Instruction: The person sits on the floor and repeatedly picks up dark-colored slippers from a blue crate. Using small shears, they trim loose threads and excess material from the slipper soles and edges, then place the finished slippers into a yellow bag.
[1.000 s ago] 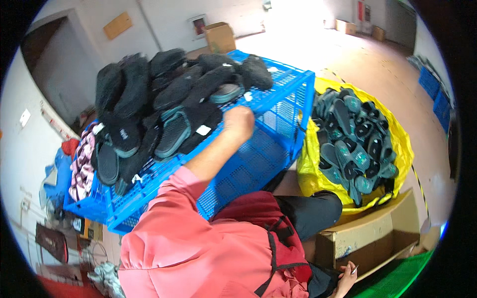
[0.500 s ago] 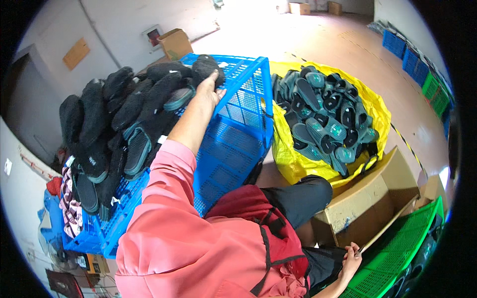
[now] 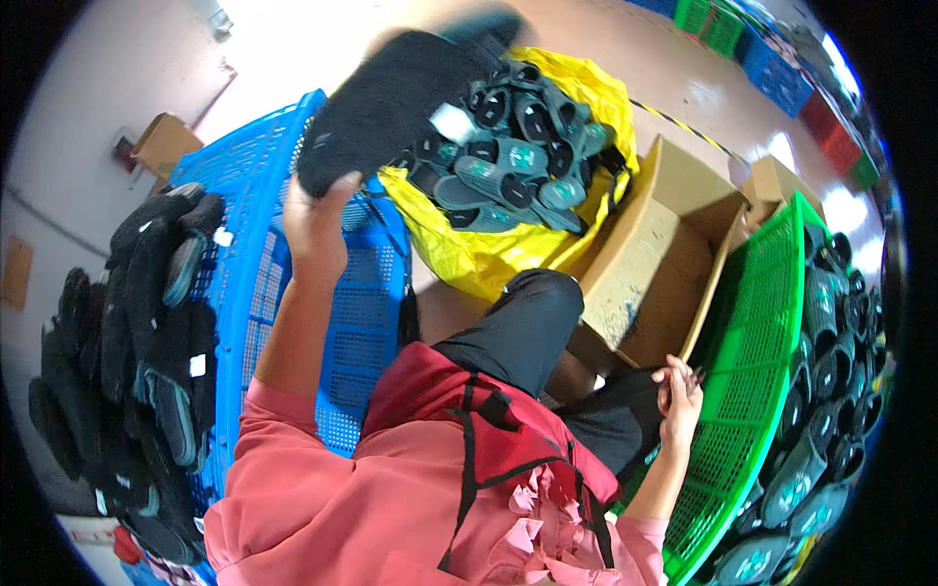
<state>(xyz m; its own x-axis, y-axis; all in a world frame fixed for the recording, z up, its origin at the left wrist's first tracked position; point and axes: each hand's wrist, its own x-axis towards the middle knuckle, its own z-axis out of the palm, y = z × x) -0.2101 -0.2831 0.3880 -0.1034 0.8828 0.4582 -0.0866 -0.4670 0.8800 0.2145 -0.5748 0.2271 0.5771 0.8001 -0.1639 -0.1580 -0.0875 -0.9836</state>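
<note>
My left hand (image 3: 318, 225) grips one end of a black fuzzy slipper (image 3: 371, 112) with a white tag. It is raised over the blue plastic crate's edge (image 3: 244, 293), toward the yellow sack (image 3: 454, 259). A blurred dark teal part shows at the slipper's far end; whether it belongs to a second slipper I cannot tell. Beside the green crate (image 3: 738, 430), my right hand (image 3: 676, 400) is closed, with a small dark thing at its fingers that I cannot make out. More black fuzzy slippers (image 3: 127, 332) lie piled at the left.
Grey-green open-toe slides (image 3: 508, 161) fill the yellow sack ahead. A cardboard box (image 3: 635, 269) stands open between my legs and the green crate. More slides (image 3: 811, 459) are heaped beyond the green crate's right side. Coloured crates (image 3: 777, 78) line the far right.
My left hand has lifted the black slipper off the pile and swung it right, toward the yellow sack. The whole view has turned right. My right hand stays by the green crate.
</note>
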